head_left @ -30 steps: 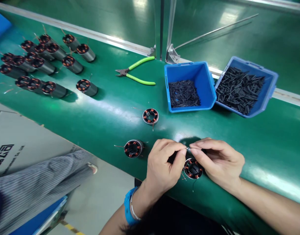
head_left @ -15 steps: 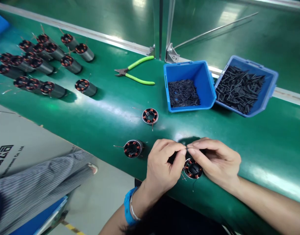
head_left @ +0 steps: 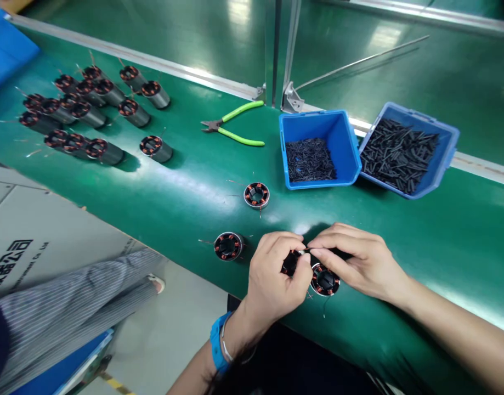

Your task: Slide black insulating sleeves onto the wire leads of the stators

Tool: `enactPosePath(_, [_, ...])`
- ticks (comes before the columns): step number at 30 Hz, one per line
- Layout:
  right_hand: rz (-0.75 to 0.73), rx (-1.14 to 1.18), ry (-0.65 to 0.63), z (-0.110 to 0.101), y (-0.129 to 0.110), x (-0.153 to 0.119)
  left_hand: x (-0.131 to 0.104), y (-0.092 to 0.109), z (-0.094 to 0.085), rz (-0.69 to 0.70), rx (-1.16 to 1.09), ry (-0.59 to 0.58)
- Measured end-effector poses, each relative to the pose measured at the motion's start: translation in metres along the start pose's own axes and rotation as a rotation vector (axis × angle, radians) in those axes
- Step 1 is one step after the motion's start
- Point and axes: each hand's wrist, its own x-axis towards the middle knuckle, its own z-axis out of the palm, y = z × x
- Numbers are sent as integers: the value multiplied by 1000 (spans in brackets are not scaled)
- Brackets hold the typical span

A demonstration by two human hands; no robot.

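Presently, thin dark piece (head_left: 306, 250) is pinched in R hand (head_left: 361, 263) fingertips, above near stator (head_left: 326, 280); L hand (head_left: 276, 274) thumb/index nearly closed, grip can't tell. Vs. prev., R fingertips sit further L. Bench (head_left: 436, 236) open to R; L wrist crosses front edge.

Pinched piece (head_left: 306, 250) too small to tell, wound core (head_left: 290, 265) half-hidden
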Motion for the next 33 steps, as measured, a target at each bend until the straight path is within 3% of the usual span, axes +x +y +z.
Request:
enactPosePath(9, [-97,-76,-35,-7,5,5,1,-2,-1,-12,-12,-15])
enactPosePath(13, [-197,-141,-111,-11,4,8,0,1,-3,-5,17,-42])
enactPosePath(20, [-311,-204,-196,-17,12,19,-19,10,-18,-90,361,-27])
enactPosePath(29, [-411,-115,-396,-27,18,43,-20,-4,-22,14,277,23])
enactPosePath(33, [-460,-93,-404,-24,19,48,-16,-5,-27,57,216,-96])
